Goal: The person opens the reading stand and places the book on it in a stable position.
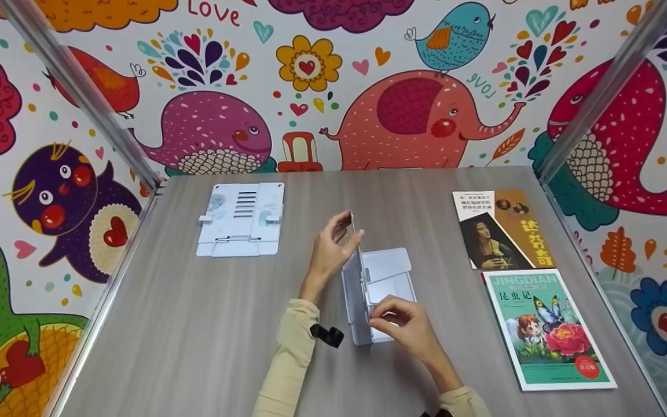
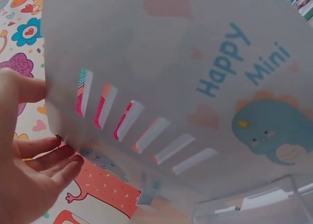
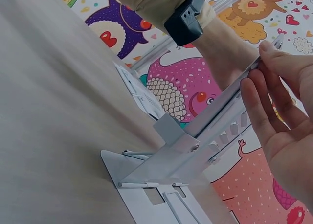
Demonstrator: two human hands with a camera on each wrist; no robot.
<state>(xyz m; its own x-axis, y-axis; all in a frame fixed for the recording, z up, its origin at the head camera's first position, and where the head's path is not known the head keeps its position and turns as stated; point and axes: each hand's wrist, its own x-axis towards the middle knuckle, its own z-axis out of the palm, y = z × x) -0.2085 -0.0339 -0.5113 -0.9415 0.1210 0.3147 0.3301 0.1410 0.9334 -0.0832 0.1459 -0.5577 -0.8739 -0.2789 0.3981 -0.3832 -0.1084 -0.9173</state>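
Note:
A white metal book stand stands on the table with its back panel raised upright from the flat base. The panel's slots, "Happy Mini" lettering and blue cartoon dinosaur show in the left wrist view. My left hand grips the panel's far edge, thumb on one side and fingers on the other. At the near edge, my right hand pinches the panel between thumb and fingers. A wire support and a small folded tab appear low on the stand in the right wrist view.
Another white book stand lies flat at the back left. On the right are a brown-and-white book with a portrait and a green insect book. Cartoon-printed walls with metal posts border the grey wooden table.

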